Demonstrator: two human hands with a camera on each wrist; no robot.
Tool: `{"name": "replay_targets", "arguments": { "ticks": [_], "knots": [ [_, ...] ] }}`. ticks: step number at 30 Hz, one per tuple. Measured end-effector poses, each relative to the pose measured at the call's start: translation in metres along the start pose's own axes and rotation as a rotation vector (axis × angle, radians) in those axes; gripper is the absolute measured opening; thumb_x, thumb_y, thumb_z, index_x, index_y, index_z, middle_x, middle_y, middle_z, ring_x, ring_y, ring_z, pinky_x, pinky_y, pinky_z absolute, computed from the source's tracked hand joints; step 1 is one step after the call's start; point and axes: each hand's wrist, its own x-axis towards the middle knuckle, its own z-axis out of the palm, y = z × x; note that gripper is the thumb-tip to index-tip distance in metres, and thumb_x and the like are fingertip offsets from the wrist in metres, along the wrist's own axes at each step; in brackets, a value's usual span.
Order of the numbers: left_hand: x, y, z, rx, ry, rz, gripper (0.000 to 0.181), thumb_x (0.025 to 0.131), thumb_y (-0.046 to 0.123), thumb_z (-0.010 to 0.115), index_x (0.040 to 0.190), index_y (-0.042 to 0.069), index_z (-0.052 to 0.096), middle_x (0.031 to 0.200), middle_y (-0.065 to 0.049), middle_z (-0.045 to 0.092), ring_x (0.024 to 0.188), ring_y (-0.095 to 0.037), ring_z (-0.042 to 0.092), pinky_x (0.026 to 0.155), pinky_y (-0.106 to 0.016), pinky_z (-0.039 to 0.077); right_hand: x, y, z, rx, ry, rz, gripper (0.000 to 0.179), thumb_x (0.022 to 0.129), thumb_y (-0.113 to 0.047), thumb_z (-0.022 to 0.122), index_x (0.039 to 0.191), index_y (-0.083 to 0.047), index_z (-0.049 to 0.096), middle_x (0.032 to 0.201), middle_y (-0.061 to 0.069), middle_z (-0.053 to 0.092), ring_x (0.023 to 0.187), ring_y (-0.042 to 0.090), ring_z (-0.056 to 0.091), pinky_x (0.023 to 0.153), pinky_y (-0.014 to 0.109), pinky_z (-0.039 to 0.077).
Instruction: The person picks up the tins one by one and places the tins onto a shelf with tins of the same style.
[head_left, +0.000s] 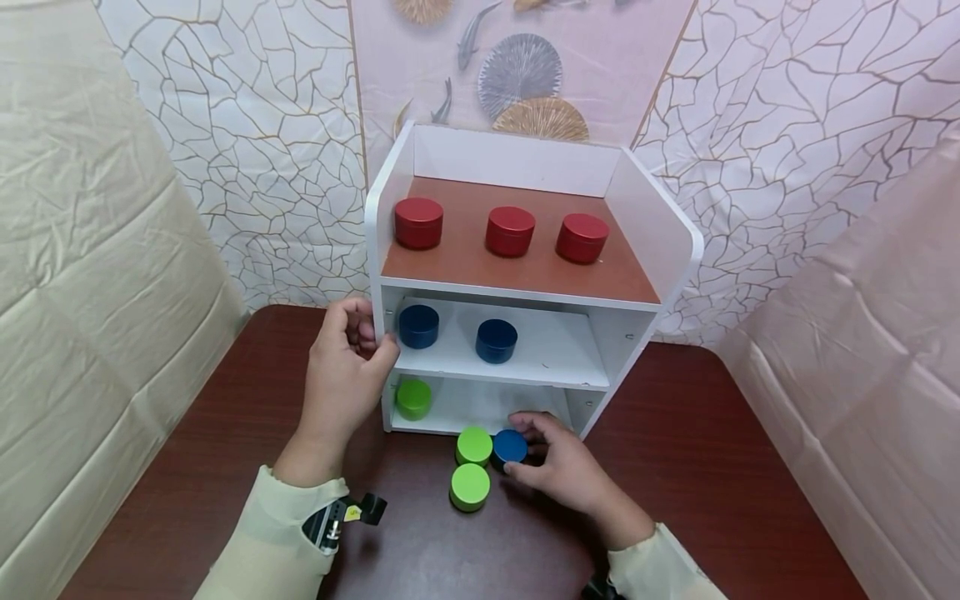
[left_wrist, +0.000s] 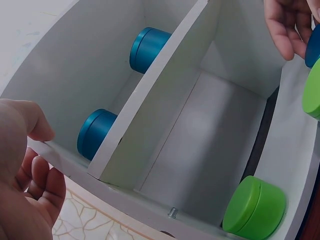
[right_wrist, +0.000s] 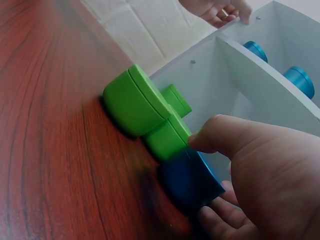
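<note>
My left hand (head_left: 341,375) holds the left side panel of a white shelf unit (head_left: 491,379), thumb at its front edge and fingers curled on the outer side. At the unit's foot, my right hand (head_left: 558,458) has thumb and fingers around a round blue tin (head_left: 511,447) standing on the table. Beside that tin is a green tin (head_left: 474,446), with another green tin (head_left: 470,486) just in front. Two blue tins, one left (head_left: 418,326) and one nearer the middle (head_left: 497,341), sit on the middle shelf. A green tin (left_wrist: 255,207) stands at the left of the bottom shelf.
Three red tins, left (head_left: 418,223), middle (head_left: 510,232) and right (head_left: 582,238), stand on the unit's brown top board (head_left: 472,271). The dark red wooden table (head_left: 712,500) extends to both sides. Patterned wall covering (head_left: 262,125) and pale cloth (head_left: 90,292) surround it.
</note>
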Motion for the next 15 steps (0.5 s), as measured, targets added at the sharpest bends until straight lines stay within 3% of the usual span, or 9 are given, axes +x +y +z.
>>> {"name": "replay_targets", "arguments": {
  "ticks": [15],
  "knots": [
    [0.0001,-0.0009,0.0001,-0.007,-0.001,0.002,0.04,0.101,0.013,0.075,0.136,0.015,0.056,0.106,-0.008,0.057,0.095,-0.02,0.057,0.078,-0.02,0.051,0.0001,0.0008,0.0027,-0.061,0.019,-0.037,0.061,0.089,-0.017,0.094,0.145,-0.007,0.071,0.129,0.004,0.071,0.116,0.019,0.07,0.102,0.032,0.063]
  ]
}}
